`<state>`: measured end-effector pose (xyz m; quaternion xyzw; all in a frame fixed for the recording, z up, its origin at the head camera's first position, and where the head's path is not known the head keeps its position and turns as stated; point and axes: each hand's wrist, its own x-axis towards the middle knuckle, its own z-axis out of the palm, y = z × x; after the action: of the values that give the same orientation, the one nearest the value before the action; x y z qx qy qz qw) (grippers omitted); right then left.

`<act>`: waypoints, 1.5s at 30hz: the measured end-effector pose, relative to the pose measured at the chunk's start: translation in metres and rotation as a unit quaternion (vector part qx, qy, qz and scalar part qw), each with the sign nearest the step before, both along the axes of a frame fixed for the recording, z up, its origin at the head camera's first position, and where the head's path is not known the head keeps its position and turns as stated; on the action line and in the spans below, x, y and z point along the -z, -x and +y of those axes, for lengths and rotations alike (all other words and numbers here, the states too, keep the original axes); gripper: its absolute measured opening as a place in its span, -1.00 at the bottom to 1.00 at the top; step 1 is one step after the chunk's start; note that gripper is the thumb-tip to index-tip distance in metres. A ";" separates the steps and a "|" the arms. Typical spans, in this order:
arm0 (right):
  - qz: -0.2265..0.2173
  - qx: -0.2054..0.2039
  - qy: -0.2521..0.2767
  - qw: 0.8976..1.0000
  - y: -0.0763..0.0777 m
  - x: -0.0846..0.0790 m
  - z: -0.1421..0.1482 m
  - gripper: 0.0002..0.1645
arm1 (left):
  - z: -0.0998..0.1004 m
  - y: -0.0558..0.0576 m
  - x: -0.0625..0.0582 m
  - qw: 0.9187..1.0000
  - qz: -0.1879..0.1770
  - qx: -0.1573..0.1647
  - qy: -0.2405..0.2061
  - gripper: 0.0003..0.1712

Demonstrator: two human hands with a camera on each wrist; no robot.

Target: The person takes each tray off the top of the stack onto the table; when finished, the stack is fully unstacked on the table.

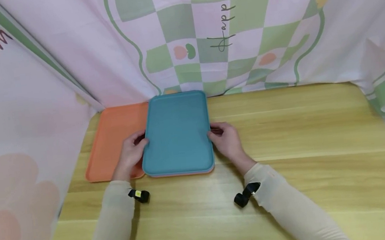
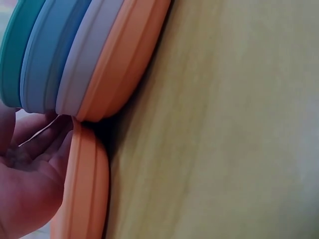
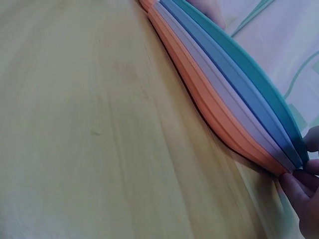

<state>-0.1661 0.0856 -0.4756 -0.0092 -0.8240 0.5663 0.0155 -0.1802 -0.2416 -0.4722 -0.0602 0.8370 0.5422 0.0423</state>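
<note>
A stack of rectangular trays lies on the table, its top one a teal tray (image 1: 177, 133). Below it, the right wrist view shows a blue tray (image 3: 234, 72), a lilac tray (image 3: 219, 89) and an orange tray (image 3: 199, 94) at the bottom. My left hand (image 1: 132, 151) holds the stack's left edge, thumb near the teal rim. On the opposite edge, my right hand (image 1: 226, 139) pinches the stack's side between thumb and fingers. Another orange tray (image 1: 116, 141) lies flat against the stack's left side, partly under my left hand.
The wooden table (image 1: 308, 153) extends to the right and in front of the trays. A patterned curtain (image 1: 181, 29) hangs along the back edge, and a printed cloth (image 1: 17, 129) stands at the left. Black wrist cameras sit on both sleeves.
</note>
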 end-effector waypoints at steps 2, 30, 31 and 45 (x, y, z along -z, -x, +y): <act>-0.004 0.002 0.001 1.000 0.000 0.000 -0.001 -0.55 | -0.001 0.000 0.001 1.000 0.001 0.002 0.001 -0.45; 0.018 0.021 -0.041 0.999 0.000 -0.004 0.000 -0.57 | -0.006 -0.002 0.004 0.999 -0.039 0.002 -0.034 -0.45; 0.017 0.023 -0.037 0.999 -0.001 -0.004 0.001 -0.57 | -0.005 -0.003 0.004 0.999 -0.037 0.003 -0.032 -0.46; -0.023 0.084 0.096 0.992 -0.006 -0.002 0.018 -0.55 | -0.006 -0.002 0.006 0.997 -0.010 0.038 -0.059 -0.39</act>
<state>-0.1600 0.1038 -0.4736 -0.0932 -0.7621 0.6392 0.0433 -0.1780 -0.2472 -0.4782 -0.0312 0.8045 0.5884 0.0745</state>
